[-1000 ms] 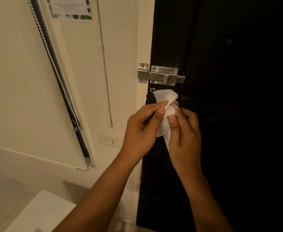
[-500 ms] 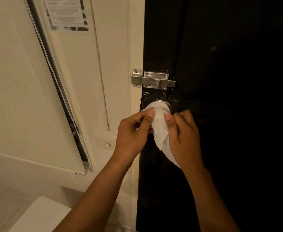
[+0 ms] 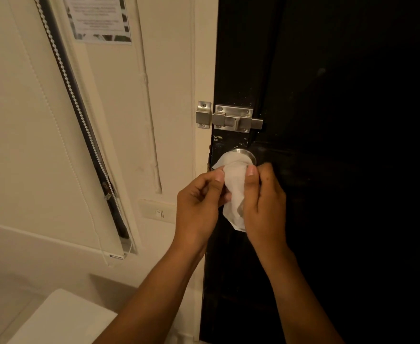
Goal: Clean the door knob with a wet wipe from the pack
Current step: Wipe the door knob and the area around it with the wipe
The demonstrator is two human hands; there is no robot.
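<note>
A round silver door knob [image 3: 243, 153] sits on the black door [image 3: 340, 170], just below a metal slide bolt. A white wet wipe [image 3: 235, 184] is draped over the knob's front and hangs down between my hands. My left hand [image 3: 197, 207] pinches the wipe's left side with thumb and forefinger. My right hand [image 3: 266, 204] grips its right side, thumb on the cloth. Most of the knob is hidden by the wipe; only its upper rim shows. The wipe pack is not in view.
The slide bolt [image 3: 231, 119] spans the door and the cream frame. A light switch [image 3: 158, 212] is on the wall left of my hands. A roller blind with a bead chain [image 3: 80, 115] hangs further left. A white surface [image 3: 62, 319] lies at the bottom left.
The wipe went from held up in front of the door to laid over the knob. Both hands lowered with it and now press it against the knob.
</note>
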